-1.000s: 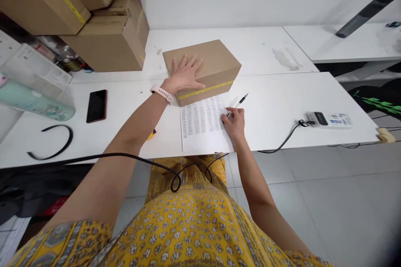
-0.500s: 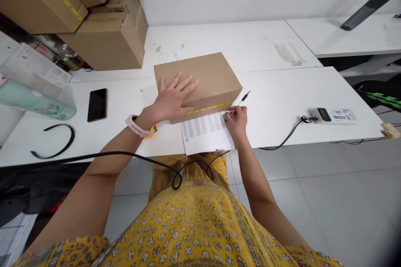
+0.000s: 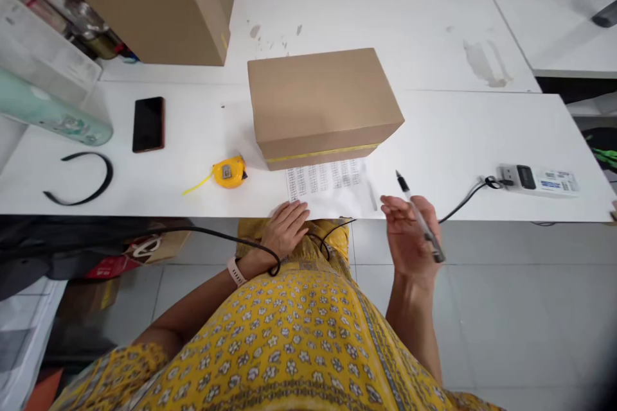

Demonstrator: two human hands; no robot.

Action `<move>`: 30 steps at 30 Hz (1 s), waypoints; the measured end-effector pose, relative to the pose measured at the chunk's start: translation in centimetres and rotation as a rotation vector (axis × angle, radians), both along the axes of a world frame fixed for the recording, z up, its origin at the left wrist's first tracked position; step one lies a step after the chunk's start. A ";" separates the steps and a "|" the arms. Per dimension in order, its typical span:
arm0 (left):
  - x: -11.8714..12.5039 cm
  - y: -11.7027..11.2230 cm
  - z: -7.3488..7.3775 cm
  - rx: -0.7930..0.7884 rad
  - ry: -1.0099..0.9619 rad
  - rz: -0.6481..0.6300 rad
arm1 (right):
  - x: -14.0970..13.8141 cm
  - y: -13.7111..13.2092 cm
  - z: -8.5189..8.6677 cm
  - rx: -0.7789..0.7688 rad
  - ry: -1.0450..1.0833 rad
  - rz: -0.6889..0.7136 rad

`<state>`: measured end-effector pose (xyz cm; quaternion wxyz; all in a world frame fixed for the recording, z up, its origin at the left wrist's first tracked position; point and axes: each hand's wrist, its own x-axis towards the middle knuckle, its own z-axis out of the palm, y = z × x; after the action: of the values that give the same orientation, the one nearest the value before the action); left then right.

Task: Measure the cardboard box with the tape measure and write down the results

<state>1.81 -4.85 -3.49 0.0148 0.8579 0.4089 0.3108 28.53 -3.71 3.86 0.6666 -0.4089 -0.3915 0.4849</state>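
A brown cardboard box with a yellow tape line stands on the white table. A printed sheet of paper lies partly under the box's near edge. My left hand rests with fingers spread on the table's front edge, touching the paper's near left corner. My right hand is lifted off the table to the right of the paper, fingers loosely curled round a black pen that points up and away. A yellow tape measure lies left of the box.
A black phone, a black curved band and a teal bottle lie at the left. Large cartons stand at the back left. A grey device with a cable sits at the right. A black cable crosses below the table edge.
My left hand came off the box top and drew back to the table's front edge. My right hand lifted the pen off the paper. The box now covers more of the sheet.
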 end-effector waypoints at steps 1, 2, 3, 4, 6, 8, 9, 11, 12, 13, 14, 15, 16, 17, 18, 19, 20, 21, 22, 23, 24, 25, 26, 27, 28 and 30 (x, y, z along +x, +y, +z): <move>-0.1 0.0 -0.5 0.009 -0.008 0.005 | -1.0 -0.3 0.1 -0.002 -0.022 0.060; -0.2 0.1 -0.8 0.020 -0.023 0.001 | -2.0 -0.5 -0.1 -0.003 -0.038 0.115; -0.3 0.4 -1.2 0.034 -0.041 -0.007 | -3.2 -0.4 -0.3 -0.010 -0.044 0.158; -0.5 0.7 -1.4 0.049 -0.056 -0.018 | -4.3 -0.3 -0.6 -0.028 -0.039 0.190; -0.8 1.1 -1.9 0.067 -0.069 -0.044 | -6.4 0.5 -1.4 -0.094 -0.005 0.237; -1.1 1.3 -2.4 0.053 -0.067 -0.065 | -8.1 1.6 -2.3 -0.185 0.033 0.283; -1.1 1.3 -2.5 0.033 -0.065 -0.071 | -8.7 2.2 -2.7 -0.222 0.046 0.310; -1.1 1.2 -2.7 -0.010 -0.064 -0.070 | -9.5 3.4 -3.8 -0.270 0.047 0.366; -1.1 1.1 -2.7 -0.019 -0.064 -0.061 | -9.8 3.9 -4.3 -0.286 0.032 0.377; -1.0 1.0 -2.7 -0.017 -0.062 -0.051 | -10.0 4.3 -4.9 -0.294 0.004 0.376; -1.0 1.0 -2.6 -0.010 -0.058 -0.045 | -10.1 4.6 -5.3 -0.295 -0.040 0.359; -0.9 1.0 -2.5 -0.004 -0.052 -0.042 | -10.2 4.8 -5.7 -0.288 -0.102 0.326; -0.9 0.9 -2.4 -0.009 -0.047 -0.042 | -10.3 4.9 -6.0 -0.275 -0.178 0.282; -0.9 0.9 -2.3 -0.024 -0.042 -0.045 | -10.3 5.0 -6.2 -0.258 -0.258 0.231; -0.8 0.9 -2.3 -0.048 -0.038 -0.048 | -10.3 5.0 -6.3 -0.237 -0.332 0.187; -0.8 0.9 -2.3 -0.069 -0.035 -0.048 | -10.3 5.0 -6.3 -0.216 -0.393 0.157; -0.8 1.0 -2.3 -0.079 -0.036 -0.044 | -10.3 4.9 -6.3 -0.195 -0.436 0.147; -0.7 1.0 -2.3 -0.077 -0.040 -0.038 | -10.2 4.9 -6.2 -0.179 -0.460 0.158; -0.7 1.0 -2.4 -0.064 -0.048 -0.033 | -10.2 4.8 -6.2 -0.168 -0.470 0.182; -0.6 1.0 -2.5 -0.045 -0.059 -0.028 | -10.2 4.8 -6.2 -0.165 -0.474 0.209; -0.6 1.0 -2.6 -0.030 -0.073 -0.023 | -10.2 4.8 -6.2 -0.169 -0.478 0.232; -0.5 1.0 -2.8 -0.027 -0.086 -0.022 | -10.2 4.7 -6.2 -0.176 -0.487 0.242; -0.5 1.0 -2.9 -0.040 -0.097 -0.023 | -10.2 4.7 -6.3 -0.182 -0.503 0.235; -0.4 1.0 -3.0 -0.063 -0.103 -0.024 | -10.2 4.6 -6.3 -0.183 -0.525 0.220; -0.4 1.1 -3.1 -0.086 -0.107 -0.024 | -10.3 4.5 -6.3 -0.177 -0.547 0.204; -0.3 1.1 -3.2 -0.111 -0.109 -0.020 | -10.4 4.4 -6.3 -0.154 -0.573 0.186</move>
<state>1.52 -3.79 -6.72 0.0878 0.8416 0.4154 0.3338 18.10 0.74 -2.46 0.4492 -0.5407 -0.5612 0.4369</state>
